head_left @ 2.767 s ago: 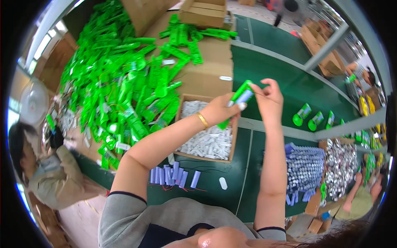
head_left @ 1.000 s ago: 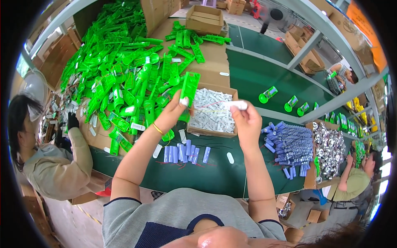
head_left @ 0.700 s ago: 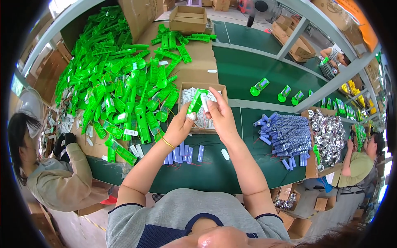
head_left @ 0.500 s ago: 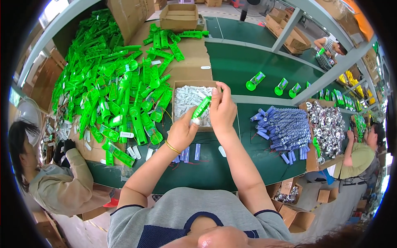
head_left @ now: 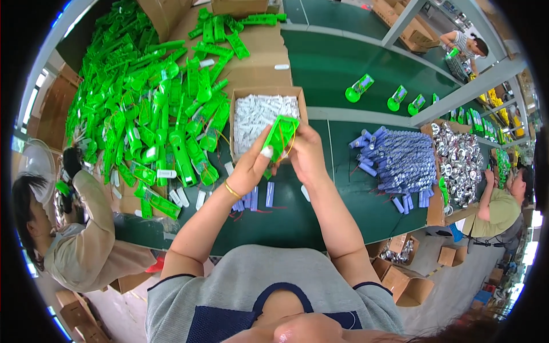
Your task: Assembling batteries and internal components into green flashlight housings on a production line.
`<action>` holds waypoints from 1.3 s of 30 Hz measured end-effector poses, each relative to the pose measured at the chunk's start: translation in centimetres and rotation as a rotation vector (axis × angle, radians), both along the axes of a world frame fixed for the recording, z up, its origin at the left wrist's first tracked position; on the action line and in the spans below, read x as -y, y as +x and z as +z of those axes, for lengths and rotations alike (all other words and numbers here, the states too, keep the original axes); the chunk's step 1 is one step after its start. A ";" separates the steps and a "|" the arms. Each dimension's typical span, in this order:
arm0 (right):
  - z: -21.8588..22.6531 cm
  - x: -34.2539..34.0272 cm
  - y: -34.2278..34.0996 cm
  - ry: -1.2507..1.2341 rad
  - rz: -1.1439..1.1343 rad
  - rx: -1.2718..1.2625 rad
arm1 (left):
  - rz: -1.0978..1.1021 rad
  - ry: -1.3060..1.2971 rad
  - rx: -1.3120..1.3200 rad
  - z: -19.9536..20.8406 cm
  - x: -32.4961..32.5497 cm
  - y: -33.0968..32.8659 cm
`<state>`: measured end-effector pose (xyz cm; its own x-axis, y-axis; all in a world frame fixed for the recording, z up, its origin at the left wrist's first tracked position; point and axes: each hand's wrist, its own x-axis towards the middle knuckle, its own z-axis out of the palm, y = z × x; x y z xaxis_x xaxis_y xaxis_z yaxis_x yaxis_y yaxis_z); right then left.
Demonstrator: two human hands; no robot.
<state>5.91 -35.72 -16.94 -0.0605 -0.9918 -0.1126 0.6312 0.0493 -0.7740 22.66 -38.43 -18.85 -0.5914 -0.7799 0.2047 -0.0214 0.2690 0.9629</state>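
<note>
Between my hands is a green plastic flashlight housing (head_left: 281, 135), tilted, with its hollow inner side and some red and yellow wires showing. My left hand (head_left: 251, 167) grips its left side, the thumb lying along the edge. My right hand (head_left: 309, 153) closes on its lower right side by the wires; some of those fingertips are hidden. Just beyond the housing, a cardboard box (head_left: 233, 123) holds many small white plastic strips (head_left: 257, 117). Several blue cylindrical batteries (head_left: 270, 194) with red wires lie near my left wrist.
A large heap of green housings (head_left: 166, 108) covers the left side. To the right are stacked blue batteries (head_left: 400, 160) and a box of shiny round reflectors (head_left: 454, 163). Green assembled pieces (head_left: 359, 88) stand beyond the grey rail. A co-worker (head_left: 80, 228) sits at the left.
The housing has been turned from its narrow outer side to show its hollow inside and wires. My right fingers have come down from its top end to its lower right side.
</note>
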 end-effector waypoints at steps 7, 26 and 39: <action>1.2 -0.1 0.1 0.016 0.176 -0.131 | 0.083 0.074 0.068 1.1 -0.6 0.1; 1.5 -4.1 5.2 -0.022 -0.176 -0.690 | 0.180 0.053 0.049 0.0 -3.5 2.9; -0.3 -7.4 6.8 -0.360 -0.276 -1.085 | 0.106 0.530 -0.214 0.4 -3.9 4.6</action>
<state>12.66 -28.33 -17.26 -0.1698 -0.8940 0.4146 -0.4123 -0.3176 -0.8539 27.23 -34.56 -18.47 -0.4934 -0.8610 -0.1236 0.1883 -0.2444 0.9512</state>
